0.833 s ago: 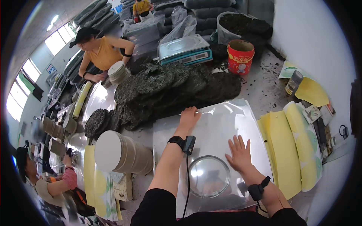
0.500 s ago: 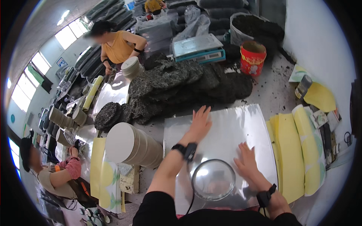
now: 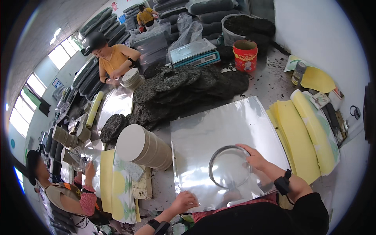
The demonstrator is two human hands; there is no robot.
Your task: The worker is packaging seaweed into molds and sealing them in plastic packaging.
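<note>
A silvery foil sheet [image 3: 203, 135] lies on the table in front of me, its shiny face up. My right hand [image 3: 254, 157] grips the right rim of a round metal ring [image 3: 211, 166], which is over the sheet's near right part. Down at the sheet's near left corner, my left hand [image 3: 185, 202] has its fingers bent and drawn together on the edge; the thumb is hard to make out. To the left of the sheet stands a leaning stack of round grey-white discs [image 3: 137, 145].
Dark pressed tea-like cakes [image 3: 184, 88] are heaped beyond the sheet. Behind them are a scale [image 3: 196, 53] and a red bucket [image 3: 245, 56]. Yellow sheets [image 3: 293, 137] lie at the right, more yellow paper [image 3: 107, 176] at the left. Two co-workers [image 3: 113, 58] [image 3: 66, 196] work leftward.
My left hand has come back from the sheet's far part to its near left corner. My right hand has taken hold of the ring, which has shifted right and farther away.
</note>
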